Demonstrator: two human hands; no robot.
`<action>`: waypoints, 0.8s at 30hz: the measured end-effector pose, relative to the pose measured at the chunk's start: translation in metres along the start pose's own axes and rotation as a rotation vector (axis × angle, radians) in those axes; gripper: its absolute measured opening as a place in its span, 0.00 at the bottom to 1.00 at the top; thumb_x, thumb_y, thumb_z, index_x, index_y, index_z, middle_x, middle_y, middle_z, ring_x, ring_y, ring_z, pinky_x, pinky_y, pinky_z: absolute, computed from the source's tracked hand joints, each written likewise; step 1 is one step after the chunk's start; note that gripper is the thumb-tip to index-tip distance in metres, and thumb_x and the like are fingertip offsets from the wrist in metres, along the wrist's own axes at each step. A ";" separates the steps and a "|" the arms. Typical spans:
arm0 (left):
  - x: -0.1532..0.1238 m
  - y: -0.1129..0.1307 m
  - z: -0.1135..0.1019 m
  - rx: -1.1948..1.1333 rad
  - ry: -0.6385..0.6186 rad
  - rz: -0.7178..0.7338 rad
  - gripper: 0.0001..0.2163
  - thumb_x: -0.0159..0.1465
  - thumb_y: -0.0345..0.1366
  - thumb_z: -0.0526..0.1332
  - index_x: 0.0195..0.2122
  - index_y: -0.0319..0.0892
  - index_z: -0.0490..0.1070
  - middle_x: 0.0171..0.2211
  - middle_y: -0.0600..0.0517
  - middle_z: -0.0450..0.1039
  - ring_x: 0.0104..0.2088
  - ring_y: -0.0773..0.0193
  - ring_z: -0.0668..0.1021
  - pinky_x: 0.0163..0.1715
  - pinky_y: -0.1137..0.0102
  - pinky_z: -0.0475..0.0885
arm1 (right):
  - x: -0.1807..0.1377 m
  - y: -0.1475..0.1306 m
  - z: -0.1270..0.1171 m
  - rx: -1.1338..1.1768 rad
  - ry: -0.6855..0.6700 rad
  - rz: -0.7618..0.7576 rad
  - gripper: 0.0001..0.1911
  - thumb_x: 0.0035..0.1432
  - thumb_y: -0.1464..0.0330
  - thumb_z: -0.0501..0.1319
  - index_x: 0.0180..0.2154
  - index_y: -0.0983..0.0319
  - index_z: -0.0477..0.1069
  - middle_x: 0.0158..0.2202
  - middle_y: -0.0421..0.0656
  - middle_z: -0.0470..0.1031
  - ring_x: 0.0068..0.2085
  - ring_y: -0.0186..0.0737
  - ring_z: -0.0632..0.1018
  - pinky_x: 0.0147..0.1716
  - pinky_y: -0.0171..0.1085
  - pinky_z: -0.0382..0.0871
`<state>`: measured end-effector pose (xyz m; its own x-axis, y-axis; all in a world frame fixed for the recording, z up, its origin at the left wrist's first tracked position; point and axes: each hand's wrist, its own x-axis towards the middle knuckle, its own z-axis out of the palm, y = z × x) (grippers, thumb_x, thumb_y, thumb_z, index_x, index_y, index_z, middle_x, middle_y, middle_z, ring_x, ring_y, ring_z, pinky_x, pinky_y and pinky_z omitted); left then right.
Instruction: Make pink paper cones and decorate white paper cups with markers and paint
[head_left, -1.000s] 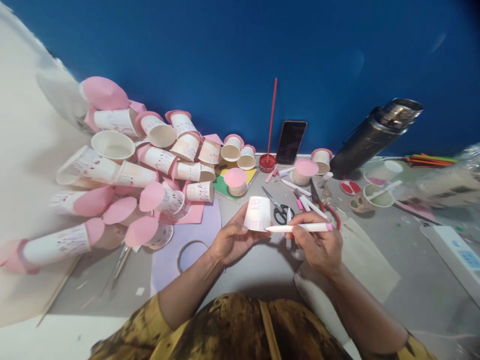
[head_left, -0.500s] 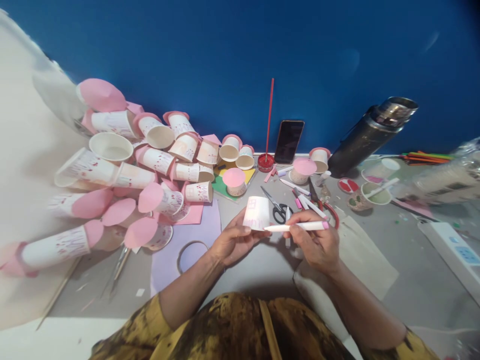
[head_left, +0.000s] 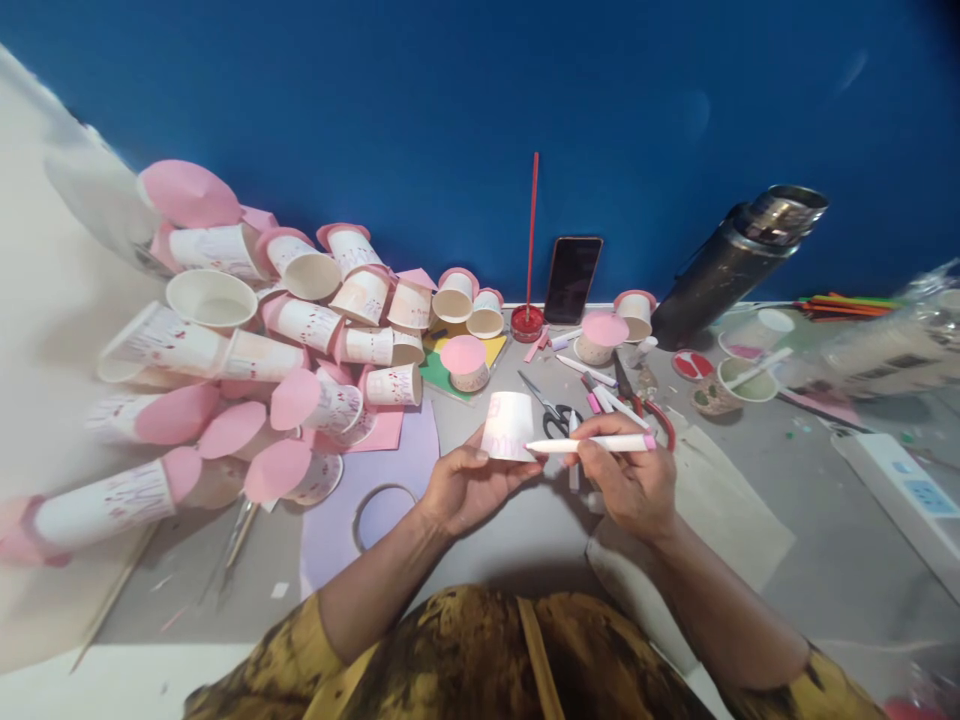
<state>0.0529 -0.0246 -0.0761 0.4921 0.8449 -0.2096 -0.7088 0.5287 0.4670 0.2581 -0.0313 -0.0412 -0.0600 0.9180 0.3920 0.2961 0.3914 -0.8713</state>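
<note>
In my left hand (head_left: 469,487) is a white paper cup (head_left: 510,420), turned bottom up, with pink marks drawn on its side and near its lower rim. My right hand (head_left: 634,480) grips a white felt-tip pen (head_left: 600,444) with a pink end. Its tip meets the cup's side low on the right. Just behind the cup lie black-handled scissors (head_left: 553,412), and loose pens (head_left: 622,410) are scattered to their right. Beyond the cup stands a small paper cup with a pink paper disc (head_left: 463,355) on top.
Many decorated paper cups (head_left: 304,325) with pink paper pieces are heaped at the left. A tape roll (head_left: 358,520) rests on purple paper (head_left: 319,545). Along the blue wall stand a phone (head_left: 573,280) and a dark flask (head_left: 731,265). A power strip (head_left: 904,490) lies at the right.
The cup has turned slightly in my left hand, and more pink marks show along its lower side. The pen stays against it. The whole view has shifted a little.
</note>
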 end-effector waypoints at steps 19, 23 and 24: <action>0.001 -0.002 -0.002 0.008 -0.004 -0.030 0.26 0.55 0.31 0.67 0.57 0.36 0.71 0.45 0.41 0.81 0.48 0.49 0.82 0.53 0.58 0.73 | 0.000 0.002 0.001 -0.022 -0.004 -0.026 0.07 0.67 0.65 0.60 0.38 0.59 0.75 0.26 0.40 0.79 0.23 0.35 0.76 0.22 0.33 0.67; 0.001 -0.002 -0.002 -0.003 -0.005 -0.035 0.28 0.55 0.30 0.67 0.58 0.36 0.70 0.46 0.41 0.80 0.47 0.51 0.82 0.53 0.59 0.74 | 0.001 0.001 0.000 -0.015 0.031 -0.015 0.08 0.67 0.64 0.59 0.37 0.60 0.74 0.25 0.40 0.79 0.23 0.35 0.76 0.22 0.33 0.68; 0.001 -0.002 -0.002 -0.009 0.004 -0.030 0.28 0.55 0.30 0.66 0.59 0.36 0.70 0.46 0.42 0.80 0.47 0.51 0.82 0.52 0.59 0.74 | 0.001 0.001 0.000 -0.016 0.018 -0.020 0.09 0.67 0.64 0.59 0.36 0.60 0.74 0.25 0.40 0.78 0.23 0.35 0.75 0.22 0.33 0.67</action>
<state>0.0543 -0.0248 -0.0790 0.5108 0.8293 -0.2268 -0.6986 0.5541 0.4527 0.2581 -0.0296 -0.0414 -0.0491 0.9086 0.4148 0.3099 0.4087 -0.8585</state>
